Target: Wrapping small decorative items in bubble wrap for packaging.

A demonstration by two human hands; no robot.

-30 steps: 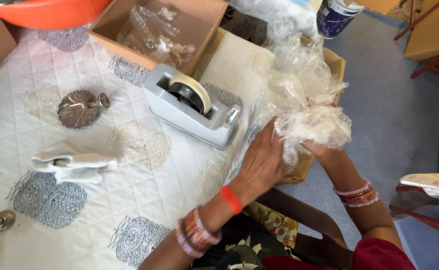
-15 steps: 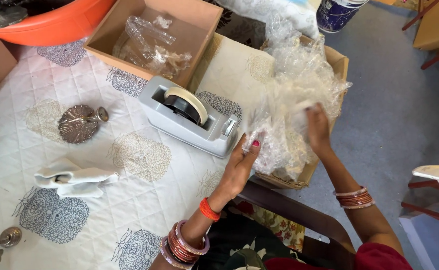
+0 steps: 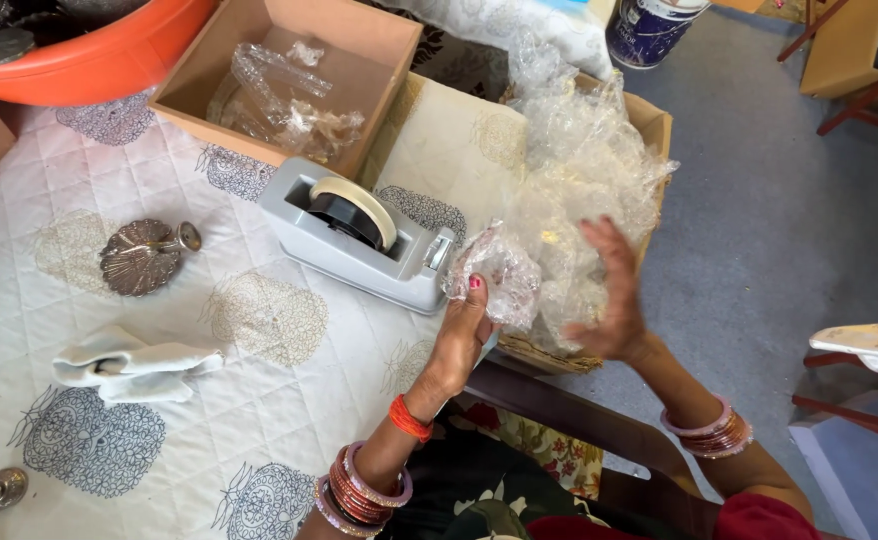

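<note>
Crumpled plastic wrap piece (image 3: 496, 278) sits at the table edge, just right of the tape dispenser (image 3: 364, 243) and in front of the cardboard box (image 3: 656, 125) stuffed with more clear plastic (image 3: 584, 170). Left hand (image 3: 462, 335) pinches the wrap piece between thumb and fingers, knuckles toward camera, wrist banded with red and pink bangles (image 3: 361, 490). Right hand (image 3: 611, 292) is open, fingers spread and slightly blurred, palm facing the piece, just beside it, can't tell whether it touches; it's against the box's plastic. Dispenser is grey with a roll of tape, lying on the quilted white cloth (image 3: 269, 400). Further left on the cloth: round metal ornament (image 3: 142, 256) and a folded white rag (image 3: 131, 364), well apart from both hands. Open tan box (image 3: 289, 75) behind the dispenser holds more plastic scraps; orange tub (image 3: 89, 55) at top left.
</note>
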